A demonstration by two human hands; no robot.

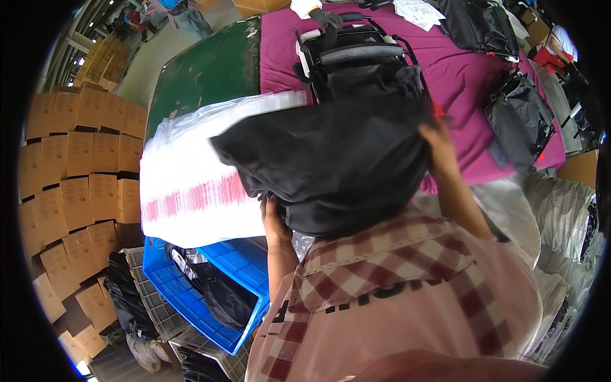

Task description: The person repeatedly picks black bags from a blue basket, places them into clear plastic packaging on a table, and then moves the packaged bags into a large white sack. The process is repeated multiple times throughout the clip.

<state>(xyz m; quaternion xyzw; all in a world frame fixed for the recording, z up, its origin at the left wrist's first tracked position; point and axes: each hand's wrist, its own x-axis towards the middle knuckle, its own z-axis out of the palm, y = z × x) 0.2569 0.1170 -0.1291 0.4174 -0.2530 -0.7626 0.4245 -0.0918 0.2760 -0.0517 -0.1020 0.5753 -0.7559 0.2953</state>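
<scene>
A large black fabric piece (334, 157), perhaps a bag or cover, is spread between my two hands in front of my chest. My left hand (275, 222) grips its lower left edge. At its right edge, my right hand (435, 143) has hold of it, slightly blurred. Just beyond the fabric lies a folded stroller frame (360, 55) with a grey-black bar and dark cloth; the fabric hides its near end. A co-worker's dark-gloved hand (327, 20) touches the frame's far side. To the left of the fabric, a thick stack of white plastic bags (195, 167) bears red print.
A magenta cloth (470, 157) covers the table beside a green surface (210, 62). Black folded items (520, 114) lie at the right. A blue plastic crate (205, 329) holding black items stands below left. Cardboard boxes (79, 153) are piled left; wrapped bundles (561, 210) sit right.
</scene>
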